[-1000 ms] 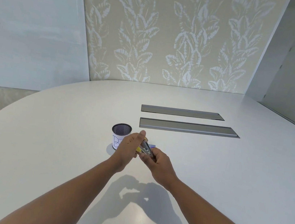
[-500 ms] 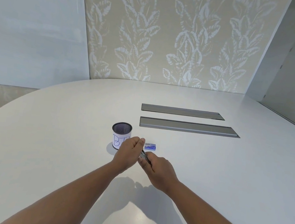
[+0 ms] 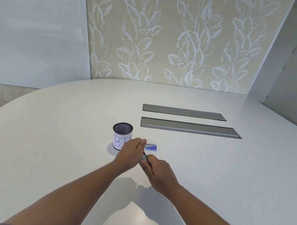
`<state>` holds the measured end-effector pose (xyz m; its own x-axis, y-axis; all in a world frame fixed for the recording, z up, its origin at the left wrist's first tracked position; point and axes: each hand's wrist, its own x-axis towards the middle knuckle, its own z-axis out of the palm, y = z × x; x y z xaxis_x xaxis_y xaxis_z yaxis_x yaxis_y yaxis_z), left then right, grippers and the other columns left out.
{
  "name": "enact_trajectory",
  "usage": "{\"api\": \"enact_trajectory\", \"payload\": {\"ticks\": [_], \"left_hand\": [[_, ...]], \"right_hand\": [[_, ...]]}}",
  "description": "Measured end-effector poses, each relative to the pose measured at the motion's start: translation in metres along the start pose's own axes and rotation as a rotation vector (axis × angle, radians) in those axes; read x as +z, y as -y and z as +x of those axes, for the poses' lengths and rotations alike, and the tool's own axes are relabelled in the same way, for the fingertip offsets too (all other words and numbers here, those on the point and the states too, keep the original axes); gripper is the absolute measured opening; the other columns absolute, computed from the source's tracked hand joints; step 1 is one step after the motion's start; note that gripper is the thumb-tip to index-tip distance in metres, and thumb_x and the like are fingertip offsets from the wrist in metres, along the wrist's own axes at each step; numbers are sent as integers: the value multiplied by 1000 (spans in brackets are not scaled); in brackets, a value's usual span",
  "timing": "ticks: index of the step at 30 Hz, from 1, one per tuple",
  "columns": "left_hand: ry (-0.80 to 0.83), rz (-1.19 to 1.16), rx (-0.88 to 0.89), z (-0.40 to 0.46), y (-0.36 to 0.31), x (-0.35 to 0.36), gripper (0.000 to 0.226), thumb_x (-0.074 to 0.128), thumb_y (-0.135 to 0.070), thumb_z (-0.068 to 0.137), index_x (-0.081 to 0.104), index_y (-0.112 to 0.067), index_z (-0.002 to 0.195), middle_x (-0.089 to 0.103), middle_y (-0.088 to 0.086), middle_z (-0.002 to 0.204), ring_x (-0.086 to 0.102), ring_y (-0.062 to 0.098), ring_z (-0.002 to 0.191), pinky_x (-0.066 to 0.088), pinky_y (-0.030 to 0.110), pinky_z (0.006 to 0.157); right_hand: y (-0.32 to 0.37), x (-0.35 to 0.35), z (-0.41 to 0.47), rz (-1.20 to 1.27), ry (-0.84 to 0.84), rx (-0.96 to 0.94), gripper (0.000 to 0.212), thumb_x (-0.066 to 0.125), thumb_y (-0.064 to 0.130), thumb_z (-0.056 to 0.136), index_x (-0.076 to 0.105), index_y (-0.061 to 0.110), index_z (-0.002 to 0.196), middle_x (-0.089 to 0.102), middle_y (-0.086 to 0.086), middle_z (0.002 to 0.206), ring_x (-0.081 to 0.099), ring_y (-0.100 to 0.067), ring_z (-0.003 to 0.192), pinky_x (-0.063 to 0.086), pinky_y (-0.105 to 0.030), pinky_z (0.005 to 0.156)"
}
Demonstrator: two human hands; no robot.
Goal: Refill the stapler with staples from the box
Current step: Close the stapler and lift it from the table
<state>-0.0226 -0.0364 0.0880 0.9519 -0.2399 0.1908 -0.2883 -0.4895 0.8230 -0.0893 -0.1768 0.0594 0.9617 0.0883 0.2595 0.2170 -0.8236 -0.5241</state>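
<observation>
Both my hands meet over the white table (image 3: 61, 157), holding a small metal stapler (image 3: 144, 157) between them. Only a short grey strip of it shows. My left hand (image 3: 130, 152) covers its far end with curled fingers and the thumb on top. My right hand (image 3: 156, 170) grips its near end from the right. The small blue staple box (image 3: 151, 147) lies flat on the table just behind my left thumb, apart from both hands.
A black mesh cup (image 3: 121, 137) with a white label reading "BIN" stands just left of my left hand. Two long grey cable hatches (image 3: 189, 127) are set into the table farther back. A patterned wall and a door lie beyond.
Both hands have lowered toward the table with the stapler, and less of it shows now. The blue box, hidden behind the hands a second ago, is in plain view.
</observation>
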Motion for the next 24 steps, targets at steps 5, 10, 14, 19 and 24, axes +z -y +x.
{"api": "enact_trajectory", "payload": {"ticks": [5,10,14,19,24], "left_hand": [[5,19,7,-1,1,-1,44,38,-41,106,45,-13,71,49,0,65,43,16,62,36,33,60],[-2,8,12,-3,2,-2,46,39,-39,106,47,-9,73,49,2,66,43,16,63,36,33,60],[-16,-14,14,-4,4,-1,45,39,-39,106,47,-11,71,49,2,65,43,16,63,37,33,61],[4,-91,-11,-2,8,-1,50,39,-43,105,53,-3,79,56,3,69,49,16,65,42,35,65],[74,-107,18,0,8,-5,48,39,-43,105,58,-5,82,57,0,71,49,14,68,41,32,67]], "right_hand": [[0,3,-1,4,2,2,52,29,64,100,47,16,88,53,5,64,52,-29,64,43,-46,59],[2,3,-1,-1,10,-2,52,28,65,100,46,17,87,54,4,64,53,-28,63,44,-46,58],[3,2,1,-16,19,-8,51,28,63,101,45,17,86,54,3,64,53,-28,62,43,-45,58],[-1,0,3,-42,24,-2,50,31,64,101,45,19,86,56,4,65,53,-26,61,43,-42,57],[-7,-4,5,-104,23,-31,34,40,56,101,40,26,87,50,8,63,52,-24,62,38,-37,57]]}}
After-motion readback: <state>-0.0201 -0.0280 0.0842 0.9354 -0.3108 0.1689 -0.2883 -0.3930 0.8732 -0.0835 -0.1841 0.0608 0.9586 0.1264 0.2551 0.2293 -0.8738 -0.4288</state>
